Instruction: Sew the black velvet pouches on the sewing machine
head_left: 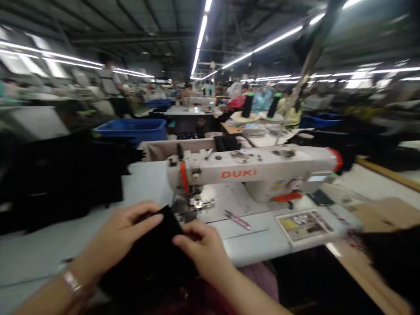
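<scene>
Black fabric [154,267] hangs between my two hands, its upper corner raised in front of the sewing machine [256,173]. My left hand [131,229] pinches the fabric near that corner, thumb on the near side. On the fabric's right edge, my right hand [200,243] is closed with thumb and curled fingers. The corner is close to the presser foot [201,204] but, as far as I can see, not under it. Thread snips [238,220] lie on the machine bed just right of my right hand.
A pile of black fabric pieces [65,179] covers the table's left side. Behind it stands a blue bin [134,129]. A shallow picture-printed tray [305,227] sits on the right. Black thread cones [247,106] stand behind the machine; a person [111,85] is far left.
</scene>
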A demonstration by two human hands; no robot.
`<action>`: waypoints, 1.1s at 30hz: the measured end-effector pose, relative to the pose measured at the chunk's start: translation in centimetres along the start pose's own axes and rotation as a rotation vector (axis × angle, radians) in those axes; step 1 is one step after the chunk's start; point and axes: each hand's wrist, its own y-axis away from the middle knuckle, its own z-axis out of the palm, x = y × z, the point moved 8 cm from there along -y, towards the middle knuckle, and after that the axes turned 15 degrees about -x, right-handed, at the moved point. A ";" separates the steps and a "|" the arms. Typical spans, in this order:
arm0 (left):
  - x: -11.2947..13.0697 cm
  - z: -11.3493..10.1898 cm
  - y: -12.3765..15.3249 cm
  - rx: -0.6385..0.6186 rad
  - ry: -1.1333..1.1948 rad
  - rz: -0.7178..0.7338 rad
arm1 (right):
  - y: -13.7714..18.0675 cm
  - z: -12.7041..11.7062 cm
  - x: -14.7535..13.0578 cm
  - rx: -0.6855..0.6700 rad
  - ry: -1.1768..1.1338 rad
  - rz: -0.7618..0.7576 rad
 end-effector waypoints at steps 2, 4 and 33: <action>-0.5 0.0 0.8 -0.059 0.042 -0.018 | 0.2 -0.1 -0.1 -0.084 -0.061 -0.016; -0.2 0.2 0.9 -0.070 0.107 0.004 | 0.6 -0.8 -0.1 -0.109 -0.073 -0.010; -7.6 3.7 -7.6 -0.056 -0.261 0.023 | 0.3 3.2 2.2 -0.323 0.819 -0.383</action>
